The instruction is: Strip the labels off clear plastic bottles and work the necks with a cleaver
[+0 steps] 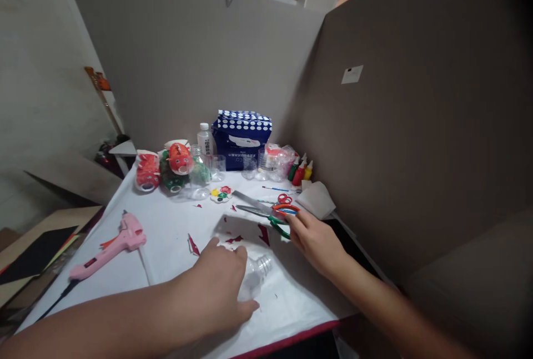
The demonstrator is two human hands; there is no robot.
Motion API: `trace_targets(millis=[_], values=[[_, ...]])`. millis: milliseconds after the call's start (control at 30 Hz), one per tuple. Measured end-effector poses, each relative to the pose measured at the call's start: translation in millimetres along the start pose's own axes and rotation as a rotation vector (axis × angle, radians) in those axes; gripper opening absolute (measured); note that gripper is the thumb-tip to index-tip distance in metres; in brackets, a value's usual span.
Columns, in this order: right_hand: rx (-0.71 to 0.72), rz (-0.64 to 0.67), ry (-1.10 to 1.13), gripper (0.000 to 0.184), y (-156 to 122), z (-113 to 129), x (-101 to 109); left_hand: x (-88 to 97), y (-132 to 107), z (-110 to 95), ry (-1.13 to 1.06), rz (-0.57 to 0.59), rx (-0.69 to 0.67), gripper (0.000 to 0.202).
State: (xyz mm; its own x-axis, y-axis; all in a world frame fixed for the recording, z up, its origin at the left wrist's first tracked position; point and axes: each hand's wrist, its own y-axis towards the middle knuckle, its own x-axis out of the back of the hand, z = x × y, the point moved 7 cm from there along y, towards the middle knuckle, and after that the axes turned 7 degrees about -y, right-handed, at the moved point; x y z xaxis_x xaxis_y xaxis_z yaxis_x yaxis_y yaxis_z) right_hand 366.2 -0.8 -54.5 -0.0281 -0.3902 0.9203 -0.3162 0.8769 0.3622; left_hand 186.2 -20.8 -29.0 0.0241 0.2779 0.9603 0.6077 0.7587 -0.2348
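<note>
My left hand [219, 287] lies curled over a clear plastic bottle [255, 277] that rests on its side on the white table covering [170, 231]. My right hand [313, 239] reaches to the handles of green-and-orange scissors [266, 213], with its fingers touching them. The scissors lie on the covering with their blades apart, pointing left. Red cut scraps [263, 233] lie between the two hands.
A pink glue gun [109, 248] lies at the left. At the back stand painted bottle crafts [166, 167], a small white bottle [204, 138], a blue dotted pack [242, 136], paint bottles [300, 170], a paint palette [220, 193], small red scissors [284, 198]. Grey partitions enclose the back and right.
</note>
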Motion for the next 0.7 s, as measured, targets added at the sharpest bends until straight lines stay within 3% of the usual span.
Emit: trace_targets(millis=[167,267,367,467,567,700], values=[[0.118,0.075,0.015,0.053,-28.9,46.3,-2.0,-0.5,-17.0,-7.3,-0.033,0.099,0.006,0.070],[0.155,0.123,0.094,0.043,-30.3,56.4,-2.7,1.2,-21.0,-8.5,-0.047,0.123,0.024,0.066],[0.147,0.151,0.196,0.030,-16.0,43.6,-0.3,-3.6,-20.4,-4.0,-0.063,0.151,0.045,0.068],[0.038,0.134,0.212,0.032,9.7,11.5,-5.8,-8.8,-14.9,0.4,-0.071,0.114,0.003,0.068],[-0.018,0.144,0.202,0.041,33.9,-11.5,-23.9,-12.0,-7.0,4.2,-0.038,0.080,-0.020,0.069],[-0.065,0.173,0.174,0.040,50.4,-19.1,-44.4,-9.2,1.3,7.1,-0.006,0.060,0.004,0.069]])
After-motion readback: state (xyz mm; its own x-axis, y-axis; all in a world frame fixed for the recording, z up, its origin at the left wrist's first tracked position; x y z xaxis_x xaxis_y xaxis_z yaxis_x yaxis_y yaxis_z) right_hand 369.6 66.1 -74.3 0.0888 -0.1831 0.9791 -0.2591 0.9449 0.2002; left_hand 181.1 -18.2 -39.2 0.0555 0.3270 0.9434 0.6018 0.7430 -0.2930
